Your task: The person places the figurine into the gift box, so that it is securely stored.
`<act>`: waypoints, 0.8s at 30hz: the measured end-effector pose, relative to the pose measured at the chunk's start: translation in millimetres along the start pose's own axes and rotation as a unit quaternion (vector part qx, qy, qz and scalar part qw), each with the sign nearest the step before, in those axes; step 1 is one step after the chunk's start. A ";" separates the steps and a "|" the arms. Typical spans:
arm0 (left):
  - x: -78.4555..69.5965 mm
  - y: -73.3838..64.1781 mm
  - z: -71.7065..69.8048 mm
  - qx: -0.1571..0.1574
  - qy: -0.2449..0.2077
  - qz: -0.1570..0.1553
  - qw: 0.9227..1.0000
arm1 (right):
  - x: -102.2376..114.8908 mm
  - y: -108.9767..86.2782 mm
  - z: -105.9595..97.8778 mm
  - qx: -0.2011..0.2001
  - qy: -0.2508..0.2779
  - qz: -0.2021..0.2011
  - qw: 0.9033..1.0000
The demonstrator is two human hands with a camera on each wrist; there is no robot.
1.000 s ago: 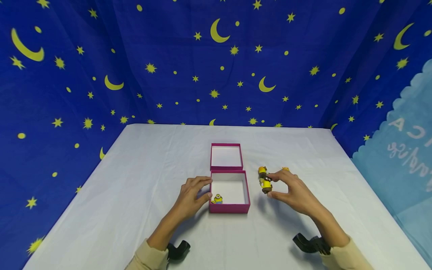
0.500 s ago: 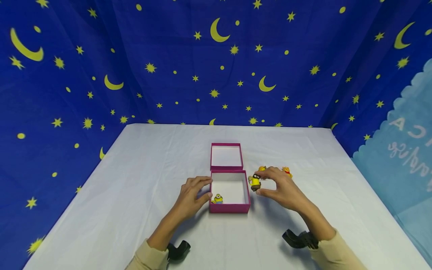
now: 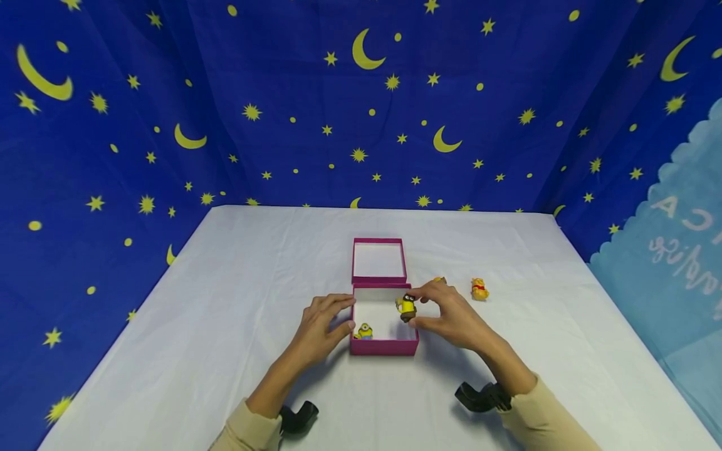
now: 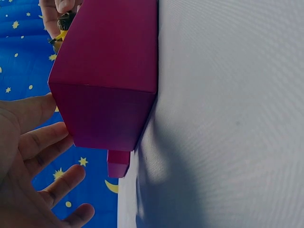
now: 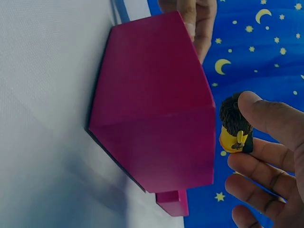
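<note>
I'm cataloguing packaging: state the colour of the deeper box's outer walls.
Its outer walls are plain magenta, clearest in the right wrist view.

A box (image 3: 385,348) with a figurine (image 3: 365,332) inside at left sits before a lid (image 3: 378,260). A toy bear (image 3: 479,290) rests at right.

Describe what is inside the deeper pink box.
A yellow figure shows in the near left corner; the front wall hides its lower part and nearby floor. The right hand holds a dark-haired figure above the box.
</note>
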State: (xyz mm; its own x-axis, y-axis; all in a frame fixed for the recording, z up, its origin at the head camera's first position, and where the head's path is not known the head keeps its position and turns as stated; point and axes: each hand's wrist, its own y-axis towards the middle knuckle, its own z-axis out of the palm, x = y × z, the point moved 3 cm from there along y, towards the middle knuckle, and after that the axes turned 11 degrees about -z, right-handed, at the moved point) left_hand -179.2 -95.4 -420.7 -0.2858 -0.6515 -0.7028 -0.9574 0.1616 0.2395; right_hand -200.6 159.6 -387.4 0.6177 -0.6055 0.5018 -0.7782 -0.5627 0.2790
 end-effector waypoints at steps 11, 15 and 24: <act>0.3 0.2 -0.1 -0.003 0.007 0.009 1.000 | 1.4 3.6 10.0 0.011 0.004 -0.012 1.000; 0.2 0.4 -0.6 -0.005 0.009 0.015 1.000 | 0.7 4.5 14.4 0.012 0.003 -0.013 1.000; 1.0 0.2 0.3 -0.008 0.010 0.014 1.000 | 1.1 8.5 23.1 0.043 -0.005 -0.009 0.999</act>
State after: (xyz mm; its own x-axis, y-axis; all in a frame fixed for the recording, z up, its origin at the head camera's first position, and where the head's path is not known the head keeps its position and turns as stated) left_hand -179.7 -95.8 -421.6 -0.3110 -0.6624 -0.6816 -0.9483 0.1686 0.2688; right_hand -203.9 141.2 -403.5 0.6334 -0.5992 0.4896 -0.7542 -0.6197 0.2173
